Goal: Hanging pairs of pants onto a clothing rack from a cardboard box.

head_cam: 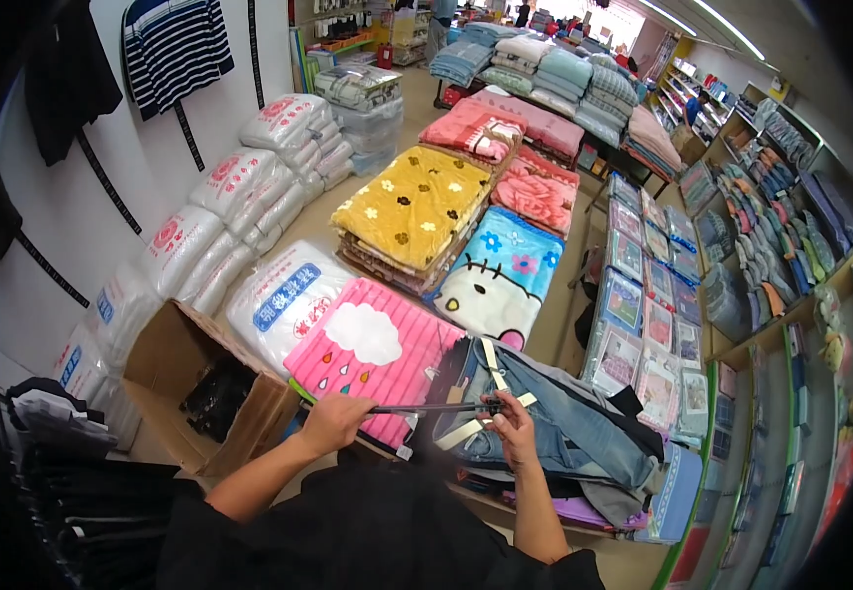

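Observation:
A thin black bar (430, 408), perhaps a trouser hanger, stretches between my two hands. My left hand (338, 423) is closed around one end of it. At the other end, the fingers of my right hand (513, 430) pinch a small dark fitting, possibly a clip. Below and beyond my right hand lies a pile of blue jeans (570, 435) with cream strips across the top pair. A pink folded blanket (389, 332) with a white cloud sits just beyond the bar. Left of my left hand stands an open cardboard box (164, 383) with black items inside, too dark to make out.
White plastic-wrapped bundles (227, 184) line the left wall. Ahead are a yellow folded blanket (419, 203) and a blue cartoon blanket (504, 276). Packaged bedding (625, 302) and shelves (773, 221) stand at right. Black garments (94, 509) hang at lower left. A person (694, 110) is far off.

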The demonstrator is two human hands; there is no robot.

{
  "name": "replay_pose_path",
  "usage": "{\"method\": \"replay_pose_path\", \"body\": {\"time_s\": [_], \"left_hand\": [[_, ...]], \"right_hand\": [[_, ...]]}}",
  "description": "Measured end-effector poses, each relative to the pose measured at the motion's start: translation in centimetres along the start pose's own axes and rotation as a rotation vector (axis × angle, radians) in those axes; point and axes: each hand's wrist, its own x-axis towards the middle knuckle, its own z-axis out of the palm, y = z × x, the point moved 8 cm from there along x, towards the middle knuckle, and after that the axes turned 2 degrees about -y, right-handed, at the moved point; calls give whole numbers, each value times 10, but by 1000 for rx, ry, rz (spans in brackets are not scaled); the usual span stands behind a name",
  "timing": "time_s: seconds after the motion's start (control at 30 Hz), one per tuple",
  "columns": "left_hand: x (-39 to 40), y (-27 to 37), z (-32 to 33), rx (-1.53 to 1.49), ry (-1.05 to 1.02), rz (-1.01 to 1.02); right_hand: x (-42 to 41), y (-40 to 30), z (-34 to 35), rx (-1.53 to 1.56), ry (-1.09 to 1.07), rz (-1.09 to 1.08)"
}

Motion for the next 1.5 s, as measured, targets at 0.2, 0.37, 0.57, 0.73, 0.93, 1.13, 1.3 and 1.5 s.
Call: {"method": "replay_pose_path", "body": {"time_s": [0.2, 0.37, 0.57, 0.73, 0.93, 1.13, 1.3, 1.5], "left_hand": [[-4, -2, 1, -6, -7, -17], [-3, -1, -1, -18, 14, 6], [-3, -3, 0, -29, 4, -17], [-5, -4, 3, -27, 29, 8], [-12, -6, 11, -169, 47, -85], [0, -6, 31, -303, -97, -141], [21, 3, 28, -149, -154, -86], [53, 41, -19, -178, 7, 48]], "right_hand": [[3, -5, 3, -31, -31, -11], [7, -11, 7, 11, -51, -34], [9, -16, 6, -19, -46, -57], [10, -15, 7, -46, -48, -43], [8, -16, 24, 154, -141, -68], [16, -14, 81, -138, -303, 38], [25, -27, 102, -198, -242, 37], [27, -31, 118, -502, -267, -179]]}}
